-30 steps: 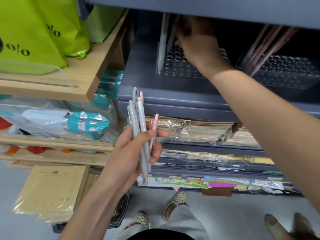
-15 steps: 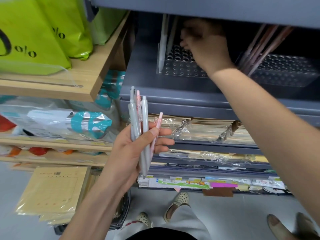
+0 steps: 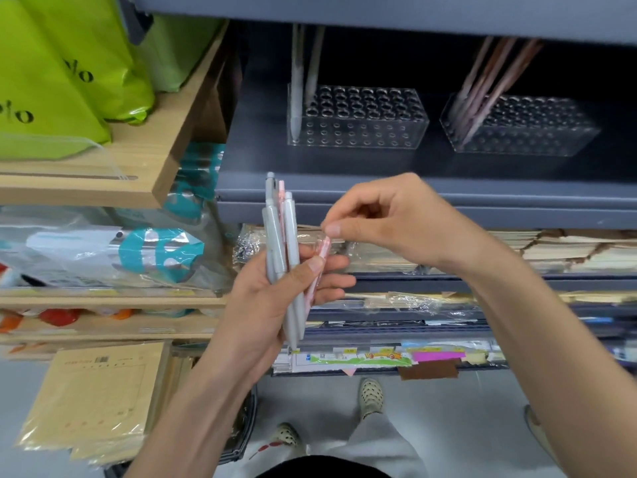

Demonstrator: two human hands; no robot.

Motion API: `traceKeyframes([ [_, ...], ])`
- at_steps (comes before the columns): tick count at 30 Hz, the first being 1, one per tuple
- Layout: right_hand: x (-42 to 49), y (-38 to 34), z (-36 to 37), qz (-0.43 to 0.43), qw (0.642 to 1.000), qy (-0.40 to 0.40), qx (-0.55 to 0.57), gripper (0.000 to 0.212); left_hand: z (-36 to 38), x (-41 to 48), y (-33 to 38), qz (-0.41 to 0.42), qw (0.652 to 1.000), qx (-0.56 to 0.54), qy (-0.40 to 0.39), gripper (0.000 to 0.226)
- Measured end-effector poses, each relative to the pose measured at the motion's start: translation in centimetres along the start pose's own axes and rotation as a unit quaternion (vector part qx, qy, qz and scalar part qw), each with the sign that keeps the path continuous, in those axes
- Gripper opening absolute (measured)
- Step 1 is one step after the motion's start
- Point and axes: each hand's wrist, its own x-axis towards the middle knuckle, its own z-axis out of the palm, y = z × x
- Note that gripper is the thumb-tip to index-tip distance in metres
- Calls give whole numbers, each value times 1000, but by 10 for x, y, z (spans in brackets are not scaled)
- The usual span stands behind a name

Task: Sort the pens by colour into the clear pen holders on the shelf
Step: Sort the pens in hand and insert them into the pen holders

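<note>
— Two clear plastic boxes with rows of round holes stand on the grey shelf [image 3: 344, 163]. The left holder [image 3: 358, 119] has pale pens [image 3: 296, 98] and the right holder [image 3: 517, 127] has pinkish pens [image 3: 482, 88], all leaning.
— And the hands?
— Below the shelf edge, the left hand [image 3: 275, 294] is curled round a bunch of smooth, matte grey pens [image 3: 291, 236], held upright. The right hand [image 3: 396, 225] pinches the top of a slim pink pen [image 3: 322, 251] in that same bunch.

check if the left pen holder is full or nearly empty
Nearly empty: the left pen holder holds two grey pens at its left end; its other holes are bare.
</note>
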Motion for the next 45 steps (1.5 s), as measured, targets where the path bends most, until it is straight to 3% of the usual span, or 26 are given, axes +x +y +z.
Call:
traceKeyframes([
  [5,-14,7,-15,4,999,18,37,7,16,4,-6,-1,1000,16,-20,31],
  [9,-27,17,-37,-15,992,107,71,3,29,8,-13,-23,997,65,-33,36],
  [14,-46,31,-63,-27,975,192,112,9,57,15,-30,-6,995,96,-31,27],
  [17,-57,39,-67,11,954,231,188,6,77,21,-41,24,994,101,-17,15],
  [23,-76,57,-92,42,977,159,133,9,120,34,-61,43,994,95,-8,9],
  [26,-81,65,-117,30,974,176,138,8,138,39,-71,42,996,84,5,16],
  [34,-57,88,-186,-47,888,367,272,19,154,42,-83,52,993,102,36,17],
  [39,-27,103,-202,-114,864,412,266,28,164,41,-91,48,995,68,54,23],
  [41,-16,105,-206,-115,877,400,240,35,165,40,-94,56,995,66,52,20],
  [45,3,110,-211,-69,918,382,84,37,166,35,-95,50,996,49,58,20],
])
